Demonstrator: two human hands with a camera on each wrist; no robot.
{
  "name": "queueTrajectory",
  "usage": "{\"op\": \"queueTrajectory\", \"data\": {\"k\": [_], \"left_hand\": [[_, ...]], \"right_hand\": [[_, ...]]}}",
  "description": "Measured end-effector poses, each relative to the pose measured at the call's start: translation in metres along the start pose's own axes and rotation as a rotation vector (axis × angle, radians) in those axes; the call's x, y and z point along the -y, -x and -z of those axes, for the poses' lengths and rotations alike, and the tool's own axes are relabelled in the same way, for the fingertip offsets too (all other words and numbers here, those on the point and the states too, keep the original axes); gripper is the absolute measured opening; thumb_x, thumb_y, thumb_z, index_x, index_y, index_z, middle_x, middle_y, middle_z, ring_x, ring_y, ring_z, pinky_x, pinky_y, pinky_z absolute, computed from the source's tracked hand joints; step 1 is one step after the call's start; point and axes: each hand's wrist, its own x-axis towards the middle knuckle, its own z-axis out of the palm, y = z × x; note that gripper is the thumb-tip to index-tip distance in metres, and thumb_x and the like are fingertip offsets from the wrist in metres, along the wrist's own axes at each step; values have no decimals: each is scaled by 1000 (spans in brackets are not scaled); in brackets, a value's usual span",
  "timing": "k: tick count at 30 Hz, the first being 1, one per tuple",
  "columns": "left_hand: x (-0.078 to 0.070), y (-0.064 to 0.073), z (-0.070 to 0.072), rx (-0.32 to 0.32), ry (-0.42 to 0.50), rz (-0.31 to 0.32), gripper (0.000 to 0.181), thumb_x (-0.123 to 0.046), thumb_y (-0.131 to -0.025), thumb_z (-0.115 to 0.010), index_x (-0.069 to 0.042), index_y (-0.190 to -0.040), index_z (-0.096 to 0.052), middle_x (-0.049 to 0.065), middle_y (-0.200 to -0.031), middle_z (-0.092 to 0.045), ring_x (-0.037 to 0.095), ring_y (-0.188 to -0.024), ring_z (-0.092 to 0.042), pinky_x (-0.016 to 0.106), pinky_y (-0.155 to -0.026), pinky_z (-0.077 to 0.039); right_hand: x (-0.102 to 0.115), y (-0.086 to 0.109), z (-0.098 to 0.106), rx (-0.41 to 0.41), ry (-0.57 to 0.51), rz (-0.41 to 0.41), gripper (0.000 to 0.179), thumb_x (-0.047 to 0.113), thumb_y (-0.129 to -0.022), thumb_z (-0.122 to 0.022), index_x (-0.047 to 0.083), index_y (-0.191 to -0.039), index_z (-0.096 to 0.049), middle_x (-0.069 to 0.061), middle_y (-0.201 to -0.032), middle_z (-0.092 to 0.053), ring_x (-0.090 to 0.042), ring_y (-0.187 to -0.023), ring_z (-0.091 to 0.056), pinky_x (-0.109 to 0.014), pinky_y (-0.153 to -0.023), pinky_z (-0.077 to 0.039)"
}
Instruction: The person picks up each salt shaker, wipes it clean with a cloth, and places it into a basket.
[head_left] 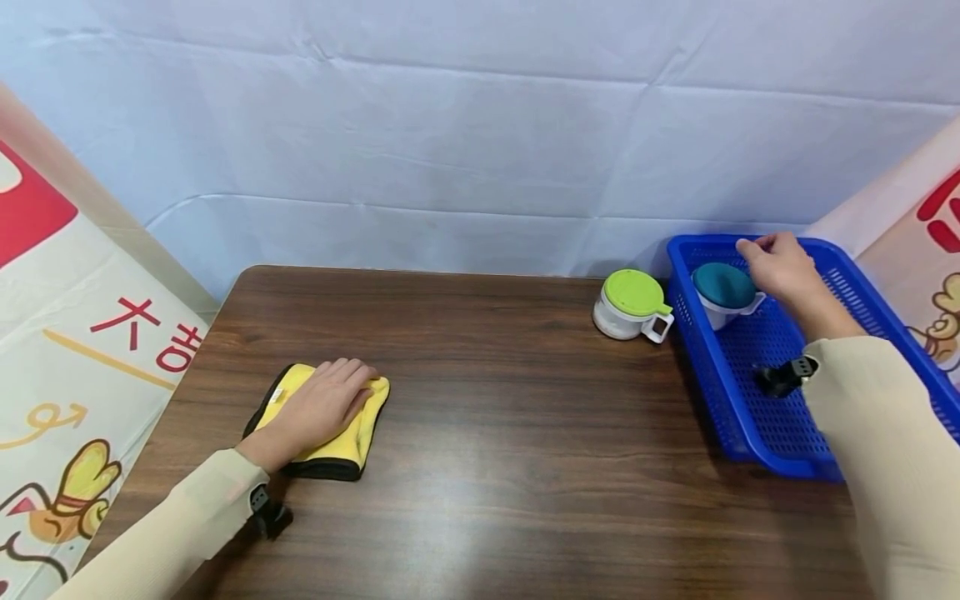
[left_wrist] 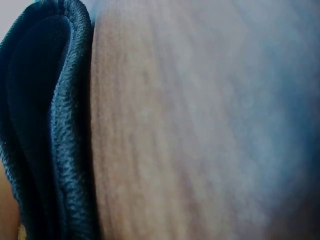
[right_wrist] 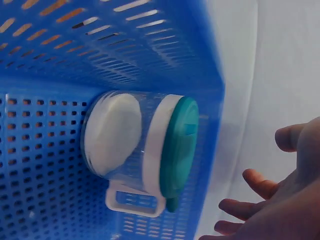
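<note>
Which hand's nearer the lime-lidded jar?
Right. The right hand is above the blue basket, just right of the lime-lidded jar; the left hand rests on the yellow cloth, well to its left.

A cloth [head_left: 341, 448] lies on the left of the bench [head_left: 487, 417], nearer the front than the handled jar [head_left: 633, 302] at back right. Just right of that jar sits the basket [head_left: 787, 427], a second handled jar [head_left: 723, 287] in its back left corner. Behind everything hangs a sheet [head_left: 450, 150].
</note>
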Motion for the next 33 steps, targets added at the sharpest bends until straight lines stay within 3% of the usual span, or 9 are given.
{"op": "queueTrajectory", "data": {"k": [3, 7, 12, 17, 23, 33], "left_hand": [[0, -1, -1, 5, -3, 2, 21, -19, -103, -59, -10, -122, -60, 5, -110, -62, 24, -101, -58, 42, -86, -47], [1, -2, -1, 11, -7, 0, 21, -19, -103, -59, -10, -122, -60, 5, -111, -62, 24, -100, -59, 42, -86, -47], [1, -4, -1, 8, -6, -3, 21, -19, -104, -59, -10, -122, -60, 5, -110, -62, 24, -100, -59, 42, -86, -47], [1, -4, -2, 5, -4, -4, 21, -19, -103, -59, -10, -122, -60, 5, -110, -62, 24, -99, -59, 42, -86, -47], [0, -4, -3, -6, 0, -11, 21, -19, -103, -59, -9, -122, -61, 6, -110, -62, 25, -100, -59, 44, -87, -48], [2, -4, -4, -21, -5, -25, 20, -19, -103, -59, -9, -121, -61, 6, -110, -63, 25, -101, -59, 44, -87, -48]], "right_hand": [[5, 2, 1, -6, 61, 33, 79, 52, -106, -24, -18, -142, -28, -44, -139, -31, -64, -128, -26, -70, -94, -31], [12, 4, -1, 6, 108, 84, 78, 51, -106, -26, -19, -140, -31, -47, -138, -33, -68, -129, -23, -71, -96, -29], [23, 7, -7, 10, 150, 165, 77, 49, -107, -30, -21, -139, -34, -47, -136, -36, -67, -129, -26, -75, -106, -17], [35, 11, -15, 35, 199, 236, 76, 45, -109, -33, -22, -145, -27, -49, -140, -32, -65, -132, -25, -73, -108, -15], [44, 19, -23, 83, 256, 281, 84, 46, -108, -36, -17, -154, -4, -47, -154, -9, -64, -143, 0, -73, -113, 0], [55, 32, -35, 178, 349, 273, 91, 60, -106, -31, -1, -159, 11, -39, -158, 18, -55, -145, 23, -79, -106, 10]]}}
